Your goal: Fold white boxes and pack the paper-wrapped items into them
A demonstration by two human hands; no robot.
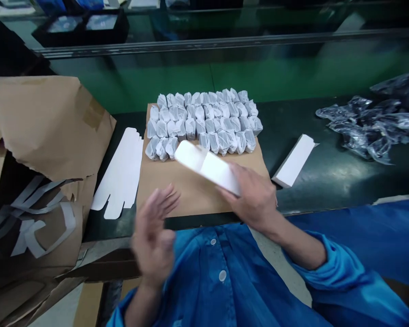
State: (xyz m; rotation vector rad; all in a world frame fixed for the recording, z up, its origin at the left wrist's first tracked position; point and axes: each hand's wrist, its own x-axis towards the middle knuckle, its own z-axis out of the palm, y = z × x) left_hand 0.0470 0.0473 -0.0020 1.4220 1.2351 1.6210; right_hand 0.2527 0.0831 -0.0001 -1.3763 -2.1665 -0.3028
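My right hand [254,195] grips a narrow white carton [209,168] by its near end. Its far end tilts up to the left, with a flap standing out. To the left, my left hand [156,231] is raised and slightly blurred, its fingers stretched out and holding nothing. Beyond both hands, several rows of small items in whitish wrapping [204,118] stand on a brown cardboard sheet [191,195]; there is a gap in the nearest row. Flat white carton blanks [121,175] lie left of the sheet. A second folded white carton [295,161] rests on the right.
Crumpled clear plastic bags [371,122] lie at the far right of the dark table [286,118]. A large cardboard box [51,122] with white paper strips [47,222] stands at the left. A green panel [177,75] runs along the back, with a black tray [82,27] beyond it.
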